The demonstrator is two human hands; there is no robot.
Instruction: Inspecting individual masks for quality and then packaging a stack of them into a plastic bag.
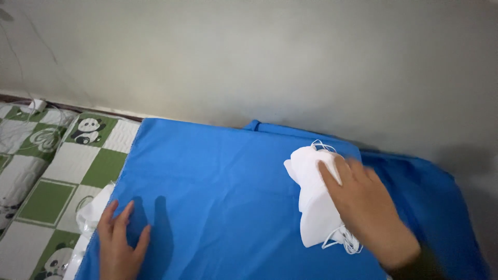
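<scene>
A green-and-white panda-print mat (62,171) lay left of the blue cloth (218,192), with a grey wall (270,57) behind. The right hand (365,205) pressed flat, fingers spread, on a stack of white face masks (311,202). The left hand (119,243) rested open on the cloth's edge. The right hand was blurred; crumpled white plastic (91,215) showed only partly.

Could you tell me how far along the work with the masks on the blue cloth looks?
Done: the blue cloth lies spread flat. In hand: the right hand rests on a stack of white masks; the left hand presses the cloth's edge. Left: the masks are not spread out, and white material waits beside the cloth.
</scene>
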